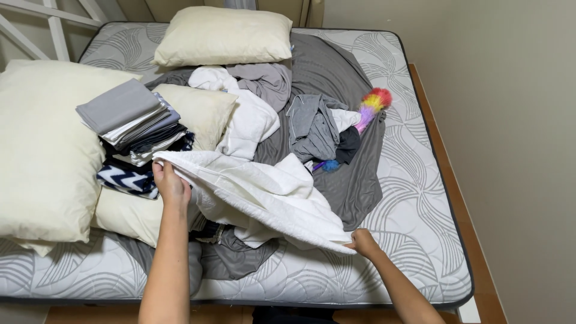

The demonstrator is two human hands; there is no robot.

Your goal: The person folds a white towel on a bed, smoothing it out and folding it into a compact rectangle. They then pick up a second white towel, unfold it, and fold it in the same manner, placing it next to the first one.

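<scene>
We have the left hand (170,185) pinching one corner of a white cloth (264,195), fingers curled shut on the hem, and the right hand (362,241) gripping the opposite low corner, fingers closed on the edge. The cloth hangs stretched between them, sagging over the laundry heap in the middle of the mattress (420,222). Open room: the near right quarter of the mattress, right of our right hand, is bare quilted surface up to the dark piping at the edge; the near strip below the cloth is mostly bare too. The mattress's right side runs along a wooden bed frame (459,210), with the plain wall (516,150) beyond it. Left side is crowded: a large cream pillow (42,162) fills the left edge, a second pillow (201,111) lies under and beside a stack of folded clothes (129,123), which sits just beside our left hand, touching or nearly so. A third pillow (225,36) lies at the head end. Behind the cloth: a dark grey sheet (354,180) spread across the centre, a white towel-like bundle (249,120), crumpled grey garments (312,126), and a rainbow-coloured duster (373,102) lying on the sheet, well apart from both hands. More grey fabric (234,258) is bunched under the cloth near the front edge.
</scene>
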